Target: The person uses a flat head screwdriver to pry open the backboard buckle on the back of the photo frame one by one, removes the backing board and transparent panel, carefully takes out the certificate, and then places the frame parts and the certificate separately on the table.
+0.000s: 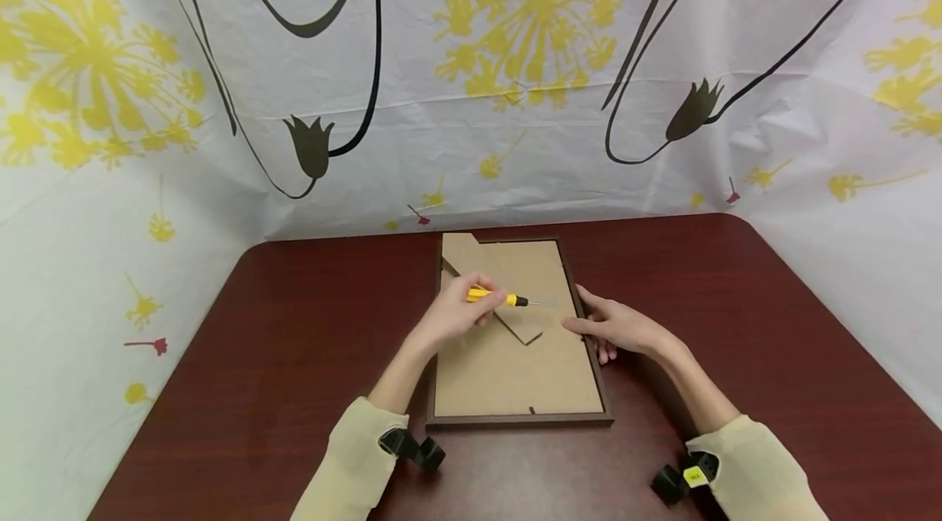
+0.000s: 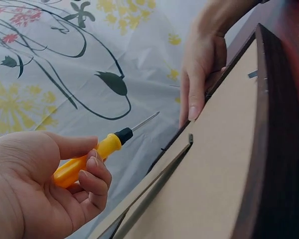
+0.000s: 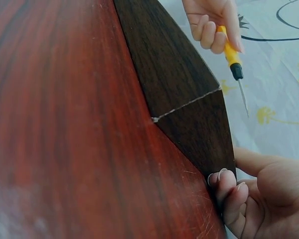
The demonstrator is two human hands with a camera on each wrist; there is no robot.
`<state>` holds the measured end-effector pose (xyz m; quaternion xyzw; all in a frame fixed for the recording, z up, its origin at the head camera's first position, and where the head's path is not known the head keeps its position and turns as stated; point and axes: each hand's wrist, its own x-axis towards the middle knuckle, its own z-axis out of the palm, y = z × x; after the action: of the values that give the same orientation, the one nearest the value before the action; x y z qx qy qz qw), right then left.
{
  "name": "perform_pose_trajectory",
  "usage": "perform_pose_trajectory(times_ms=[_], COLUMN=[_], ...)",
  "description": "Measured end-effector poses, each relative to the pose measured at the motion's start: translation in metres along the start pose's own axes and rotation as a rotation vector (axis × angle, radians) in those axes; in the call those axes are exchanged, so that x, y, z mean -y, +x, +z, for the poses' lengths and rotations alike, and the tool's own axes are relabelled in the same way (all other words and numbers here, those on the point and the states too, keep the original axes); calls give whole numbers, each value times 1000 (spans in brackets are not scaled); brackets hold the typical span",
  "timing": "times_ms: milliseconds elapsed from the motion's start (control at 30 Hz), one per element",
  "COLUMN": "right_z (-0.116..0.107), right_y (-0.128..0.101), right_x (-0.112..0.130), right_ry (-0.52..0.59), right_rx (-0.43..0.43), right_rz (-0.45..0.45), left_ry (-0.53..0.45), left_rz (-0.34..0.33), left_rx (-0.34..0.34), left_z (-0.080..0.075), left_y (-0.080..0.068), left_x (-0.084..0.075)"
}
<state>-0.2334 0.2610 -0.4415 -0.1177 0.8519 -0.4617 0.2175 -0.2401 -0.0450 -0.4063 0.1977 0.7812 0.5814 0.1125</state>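
Observation:
A picture frame point(image 1: 518, 421) lies back side up on the table, with its tan backing board point(image 1: 515, 386) showing. My left hand point(image 1: 459, 307) holds a yellow screwdriver point(image 2: 109, 146) by its handle, fingers curled round it. The screwdriver's shaft points right, with its tip in the air above the board. My right hand point(image 1: 621, 327) grips the right side of the frame, its thumb on the back and the other fingers round the outer edge point(image 3: 228, 186). A stand flap with dark edges point(image 2: 152, 191) slants across the board, its upper end partly hidden by my left hand.
The dark red wooden table point(image 1: 316, 341) extends on both sides of the frame. Behind and beside it hangs a white sheet point(image 1: 412, 128) with yellow and dark plant prints. A small dark tab point(image 1: 532, 410) stands near the frame's lower edge.

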Motion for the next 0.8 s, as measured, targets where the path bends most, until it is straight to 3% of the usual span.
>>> perform_pose_trajectory(times_ms=[433, 800], right_z=[-1, -2], right_y=[2, 4], right_x=[-1, -1], right_ry=[-5, -14], right_rx=[1, -4], right_rz=[2, 6], left_ry=[38, 78], left_rz=[-75, -62], left_rx=[71, 96], left_z=[16, 34], left_y=[-5, -3], left_x=[7, 9])
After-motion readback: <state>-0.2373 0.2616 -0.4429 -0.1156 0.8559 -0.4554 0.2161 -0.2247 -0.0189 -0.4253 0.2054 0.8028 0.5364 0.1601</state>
